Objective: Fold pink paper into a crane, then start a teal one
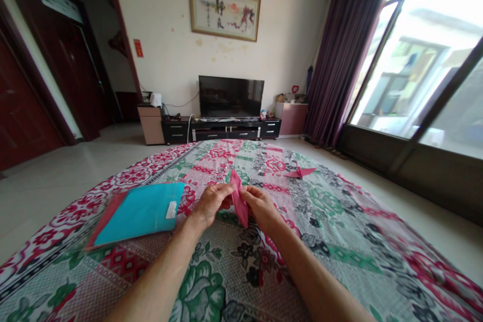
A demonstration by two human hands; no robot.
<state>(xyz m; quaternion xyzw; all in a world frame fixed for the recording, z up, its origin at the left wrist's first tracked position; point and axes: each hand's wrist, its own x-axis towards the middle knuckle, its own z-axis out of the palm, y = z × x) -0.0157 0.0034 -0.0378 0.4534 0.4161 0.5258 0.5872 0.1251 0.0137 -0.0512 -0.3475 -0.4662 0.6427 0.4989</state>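
A pink piece of folded paper (240,205), narrow and pointed at its top and bottom, is held over the middle of the table between both hands. My left hand (215,200) pinches its left edge with thumb and fingers. From the other side, my right hand (260,205) grips it the same way, the thumb near the centre. Some fingertips are hidden behind the paper. Farther off to the right, a finished-looking pink paper crane (300,172) with spread wings rests on the cloth.
A clear packet of blue and red paper (139,214) with a white label lies left of my arms. A flowered tablecloth (324,256) covers the round table. Beyond it, a television (231,96) stands on a low black cabinet (211,130). A window (426,70) is at the right.
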